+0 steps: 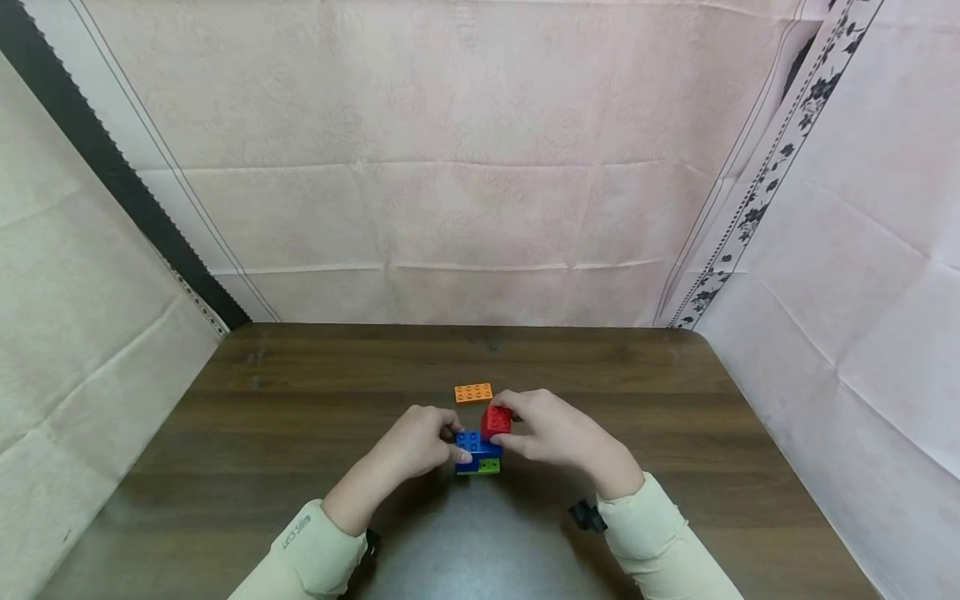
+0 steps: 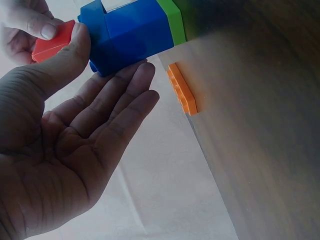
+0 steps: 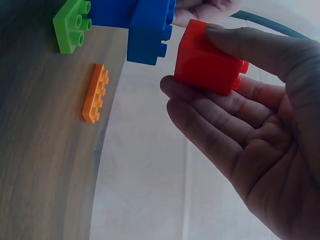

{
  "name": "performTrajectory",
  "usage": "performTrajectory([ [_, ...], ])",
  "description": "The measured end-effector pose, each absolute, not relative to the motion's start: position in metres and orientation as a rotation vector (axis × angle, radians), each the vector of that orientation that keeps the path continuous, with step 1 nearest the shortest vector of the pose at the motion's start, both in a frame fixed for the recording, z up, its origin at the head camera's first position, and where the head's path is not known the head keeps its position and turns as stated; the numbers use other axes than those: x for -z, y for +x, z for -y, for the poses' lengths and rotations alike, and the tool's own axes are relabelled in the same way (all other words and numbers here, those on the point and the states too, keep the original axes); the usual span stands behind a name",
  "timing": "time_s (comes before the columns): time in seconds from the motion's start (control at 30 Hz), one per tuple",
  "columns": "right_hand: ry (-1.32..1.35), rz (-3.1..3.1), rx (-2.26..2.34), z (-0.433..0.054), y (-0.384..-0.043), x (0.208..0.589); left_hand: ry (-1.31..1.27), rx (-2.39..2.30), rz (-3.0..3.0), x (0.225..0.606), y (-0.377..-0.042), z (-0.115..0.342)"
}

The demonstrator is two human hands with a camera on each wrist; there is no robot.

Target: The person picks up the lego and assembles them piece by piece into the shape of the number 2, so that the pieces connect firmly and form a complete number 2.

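Observation:
Between the thumb and fingers of my right hand (image 1: 553, 427) is a red toy brick (image 3: 205, 62), studs toward the palm in the right wrist view. My left hand (image 1: 415, 442) pinches a stack of blue bricks (image 2: 137, 31) from the left side, thumb on the near face and fingers behind. A flat green brick (image 3: 71, 25) forms the bottom of that stack, some of its studs bare at the front right. In the head view the red brick overlaps the right end of the upper blue brick; the right wrist view shows a gap between them.
A flat orange brick (image 1: 472, 392) lies studs up on the brown wooden table (image 1: 337, 367), just beyond the stack. Pale cloth (image 1: 465, 217) hangs behind the table's far edge and along both sides.

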State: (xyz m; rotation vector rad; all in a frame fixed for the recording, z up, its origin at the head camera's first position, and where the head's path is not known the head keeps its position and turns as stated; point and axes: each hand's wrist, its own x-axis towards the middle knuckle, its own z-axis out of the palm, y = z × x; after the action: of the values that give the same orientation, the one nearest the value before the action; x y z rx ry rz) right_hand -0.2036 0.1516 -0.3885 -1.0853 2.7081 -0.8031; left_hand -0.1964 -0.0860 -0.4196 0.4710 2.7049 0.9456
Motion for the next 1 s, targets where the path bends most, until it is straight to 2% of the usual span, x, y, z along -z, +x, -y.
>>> performTrajectory([
  [1.0, -1.145, -2.659, 0.74, -0.1462, -0.1968, 0.3868, 0.482, -0.96, -2.699, 0.4174, -0.1949, 0.0861],
])
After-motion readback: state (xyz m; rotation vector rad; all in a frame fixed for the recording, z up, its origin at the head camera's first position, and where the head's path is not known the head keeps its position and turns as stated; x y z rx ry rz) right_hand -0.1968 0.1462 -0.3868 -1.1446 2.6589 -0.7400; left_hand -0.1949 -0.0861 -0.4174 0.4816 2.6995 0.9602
